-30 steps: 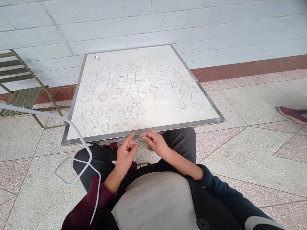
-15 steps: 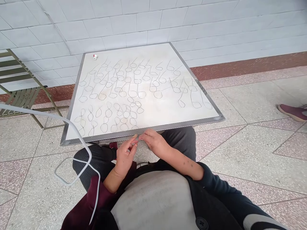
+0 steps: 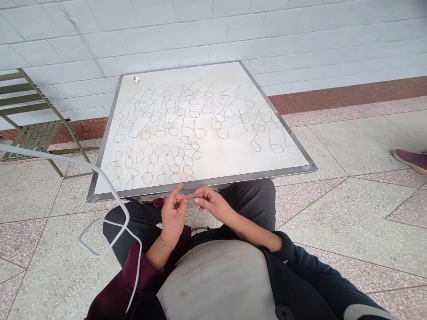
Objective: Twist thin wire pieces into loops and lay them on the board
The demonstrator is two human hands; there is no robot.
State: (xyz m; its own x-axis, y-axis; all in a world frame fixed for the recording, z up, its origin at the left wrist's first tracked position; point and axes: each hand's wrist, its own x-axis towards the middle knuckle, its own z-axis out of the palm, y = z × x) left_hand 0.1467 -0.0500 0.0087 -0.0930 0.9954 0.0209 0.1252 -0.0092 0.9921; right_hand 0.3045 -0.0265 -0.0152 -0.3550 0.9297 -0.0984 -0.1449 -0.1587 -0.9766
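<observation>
In front of the table's near edge, my left hand (image 3: 172,217) pinches thumb against finger, with another finger stretched out. My right hand (image 3: 213,203) faces it a short gap away, thumb and fingertips drawn close. A very thin wire seems to span the two sets of fingertips, but it barely shows. Many fine dark wires lie on the white tabletop (image 3: 227,156). Those at the back and middle are single loops with a straight tail, such as one wire loop (image 3: 276,148); several at the front left are twisted into double loops.
A small red-and-white object (image 3: 136,80) lies at the table's back left corner. A slatted folding chair (image 3: 36,135) stands to the left. A white cable (image 3: 111,189) hangs across the left foreground. Another person's shoe (image 3: 410,161) shows at the right, and a tiled wall (image 3: 210,31) rises behind.
My hands have moved a little apart; the fingertips touched or overlapped before and now have a gap between them. The view has shifted slightly. The wires on the table look unchanged.
</observation>
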